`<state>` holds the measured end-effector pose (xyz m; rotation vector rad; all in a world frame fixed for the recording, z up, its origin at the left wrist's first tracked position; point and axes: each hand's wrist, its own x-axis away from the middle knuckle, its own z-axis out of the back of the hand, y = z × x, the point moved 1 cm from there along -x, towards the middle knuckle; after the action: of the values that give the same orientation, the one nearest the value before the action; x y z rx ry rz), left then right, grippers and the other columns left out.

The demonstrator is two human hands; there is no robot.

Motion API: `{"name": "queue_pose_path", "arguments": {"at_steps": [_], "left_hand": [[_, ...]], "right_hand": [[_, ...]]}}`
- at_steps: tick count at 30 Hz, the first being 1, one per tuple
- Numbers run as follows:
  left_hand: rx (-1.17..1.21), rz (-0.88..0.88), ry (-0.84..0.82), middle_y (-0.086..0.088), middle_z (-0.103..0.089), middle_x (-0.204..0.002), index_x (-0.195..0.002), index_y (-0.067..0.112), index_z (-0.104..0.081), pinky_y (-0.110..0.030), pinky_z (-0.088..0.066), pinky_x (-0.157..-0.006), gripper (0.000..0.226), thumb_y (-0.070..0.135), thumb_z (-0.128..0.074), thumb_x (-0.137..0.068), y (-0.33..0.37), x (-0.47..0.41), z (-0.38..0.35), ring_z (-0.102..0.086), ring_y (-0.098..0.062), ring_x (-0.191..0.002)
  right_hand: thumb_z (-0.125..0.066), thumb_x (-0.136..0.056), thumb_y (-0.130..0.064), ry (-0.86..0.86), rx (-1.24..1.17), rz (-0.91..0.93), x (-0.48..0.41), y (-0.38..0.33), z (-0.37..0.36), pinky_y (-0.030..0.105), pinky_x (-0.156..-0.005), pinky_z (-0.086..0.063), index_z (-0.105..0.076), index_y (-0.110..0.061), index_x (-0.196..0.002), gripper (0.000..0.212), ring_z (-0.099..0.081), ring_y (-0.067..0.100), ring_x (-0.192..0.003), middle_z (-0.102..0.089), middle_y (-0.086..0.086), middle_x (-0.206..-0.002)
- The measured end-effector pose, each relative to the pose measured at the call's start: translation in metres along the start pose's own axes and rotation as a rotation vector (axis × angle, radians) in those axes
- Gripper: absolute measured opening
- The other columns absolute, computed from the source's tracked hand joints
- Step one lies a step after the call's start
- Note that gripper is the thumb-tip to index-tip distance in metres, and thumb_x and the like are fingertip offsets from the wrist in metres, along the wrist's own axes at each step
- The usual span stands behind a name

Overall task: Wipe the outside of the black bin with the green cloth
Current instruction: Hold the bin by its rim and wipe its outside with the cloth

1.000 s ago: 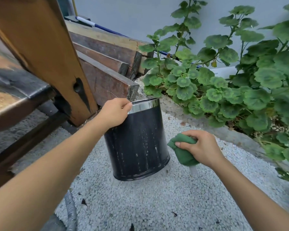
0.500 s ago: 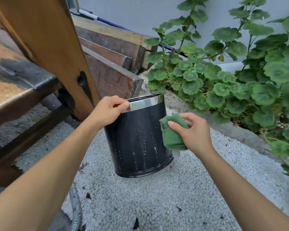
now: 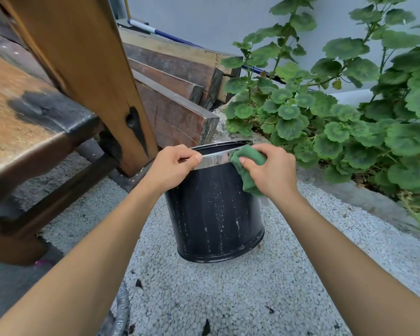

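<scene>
— Pebbled ground outdoors, a timber bench on the left, a leafy plant on the right. Where's the black bin?

— Standing on the pebbles between them, seemingly tipped a little, streaked and spotted down its side.

— What could go wrong?

— I'd say it looks light and the ground is loose; a hard push from the cloth side could slide or topple it toward the bench. The cloth is also bunched, so only a small patch wipes.

— And the hands?

— The left hand reaches in from the left, its grip pinched on the shiny rim band, bracing. The right hand comes from the right, its grip clenched around the green cloth, pressing it against the upper wall just at the band, wrist angled inward.
</scene>
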<state>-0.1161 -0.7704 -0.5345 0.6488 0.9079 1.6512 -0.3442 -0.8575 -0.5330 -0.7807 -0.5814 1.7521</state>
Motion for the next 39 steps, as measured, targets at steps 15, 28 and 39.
{"name": "queue_pose_path", "arguments": {"at_steps": [15, 28, 39], "left_hand": [[0.031, 0.055, 0.001, 0.005, -0.071, -0.1, -0.093, 0.024, -0.081, -0.049, -0.05, -0.098, 0.025, 0.037, -0.061, -0.1, -0.007, -0.013, 0.004, -0.066, -0.021, -0.1], [0.022, 0.003, 0.026, 0.014, -0.061, -0.081, -0.086, 0.017, -0.077, -0.027, -0.038, -0.08, 0.023, 0.03, -0.063, -0.1, -0.007, -0.002, -0.002, -0.058, -0.002, -0.079], [0.062, 0.071, 0.026, 0.012, -0.072, -0.106, -0.091, 0.021, -0.08, -0.031, -0.039, -0.091, 0.023, 0.032, -0.062, -0.099, -0.016, -0.014, 0.002, -0.061, -0.007, -0.102]], "right_hand": [[-0.087, -0.08, -0.037, -0.462, 0.062, -0.193, 0.099, 0.083, -0.013, 0.013, -0.07, -0.052, -0.076, -0.036, -0.097, 0.02, -0.068, 0.002, -0.086, -0.071, -0.022, -0.089], [-0.088, -0.076, -0.043, -0.072, -0.034, 0.037, -0.006, -0.027, -0.008, 0.014, -0.076, -0.046, -0.07, -0.029, -0.089, 0.026, -0.062, 0.011, -0.088, -0.068, -0.013, -0.087], [-0.087, -0.077, -0.043, -0.385, 0.166, -0.078, 0.1, 0.077, -0.021, 0.027, -0.074, -0.058, -0.073, -0.031, -0.09, 0.023, -0.067, 0.004, -0.077, -0.072, -0.016, -0.078]]}}
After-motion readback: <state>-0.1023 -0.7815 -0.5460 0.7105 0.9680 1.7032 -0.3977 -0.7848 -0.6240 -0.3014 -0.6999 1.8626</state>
